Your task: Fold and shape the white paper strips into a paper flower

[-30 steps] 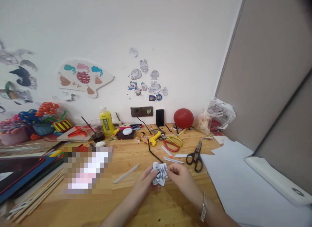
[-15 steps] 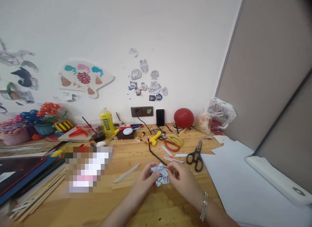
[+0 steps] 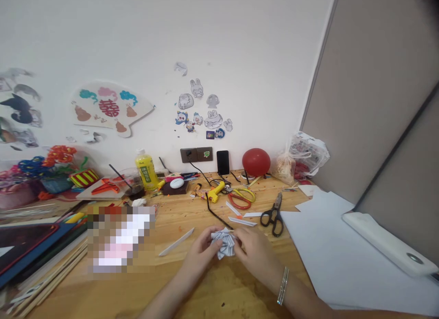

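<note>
A pleated piece of white paper with dark lines (image 3: 224, 244) is held between both hands, low over the wooden table (image 3: 192, 291). My left hand (image 3: 203, 250) is closed on its left side, with the thumb lying across the front. My right hand (image 3: 253, 247), below a silvery bracelet (image 3: 283, 286), pinches the right edge. A thin tan sliver shows at the paper's top by the right fingertips; I cannot tell what it is. Just beyond lies a black bent strip (image 3: 216, 214). White paper strips (image 3: 176, 242) lie about, and black-handled scissors (image 3: 273, 218) rest to the right.
Large white paper sheets (image 3: 322, 250) cover the right side, with a long white device (image 3: 387, 243) on them. Behind are a yellow glue gun (image 3: 216, 192), red-and-yellow-handled scissors (image 3: 242, 200), a red balloon (image 3: 256, 162), a phone (image 3: 222, 162) and a yellow bottle (image 3: 146, 169). Wooden sticks (image 3: 56, 280) lie left.
The whole view has shifted slightly, so things sit a little further left and higher. Both hands keep their hold on the pleated paper, with barely any change in the fingers.
</note>
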Tool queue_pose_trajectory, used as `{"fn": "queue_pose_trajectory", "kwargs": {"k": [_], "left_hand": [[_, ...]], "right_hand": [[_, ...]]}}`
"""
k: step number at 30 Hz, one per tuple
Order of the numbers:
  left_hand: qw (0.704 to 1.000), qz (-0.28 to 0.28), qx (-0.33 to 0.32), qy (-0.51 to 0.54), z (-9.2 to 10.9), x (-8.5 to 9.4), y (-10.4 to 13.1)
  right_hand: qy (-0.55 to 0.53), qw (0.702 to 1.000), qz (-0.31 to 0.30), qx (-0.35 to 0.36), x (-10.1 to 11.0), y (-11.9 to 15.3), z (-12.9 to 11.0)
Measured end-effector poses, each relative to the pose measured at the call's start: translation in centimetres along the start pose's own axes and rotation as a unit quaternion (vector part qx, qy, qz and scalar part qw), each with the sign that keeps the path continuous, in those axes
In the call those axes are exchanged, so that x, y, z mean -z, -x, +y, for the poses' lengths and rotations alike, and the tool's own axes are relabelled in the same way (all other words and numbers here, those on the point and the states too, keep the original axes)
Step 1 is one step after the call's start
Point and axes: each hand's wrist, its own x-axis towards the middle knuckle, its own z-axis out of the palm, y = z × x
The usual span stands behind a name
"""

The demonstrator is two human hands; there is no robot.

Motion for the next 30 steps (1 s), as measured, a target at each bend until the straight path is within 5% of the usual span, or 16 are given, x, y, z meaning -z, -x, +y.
{"fn": "queue_pose_trajectory", "kwargs": {"k": [15,30], "left_hand": [[0.999,-0.010,0.035,0.003,0.16,0.33,0.27],[0.999,0.010,0.023,-0.022,1.00,-0.48,0.80]], "right_hand": [[-0.172,0.985,-0.006,0.006,-0.01,-0.10,0.42],[-0.198,0.980,0.012,-0.017,-0.40,-0.15,0.59]]}}
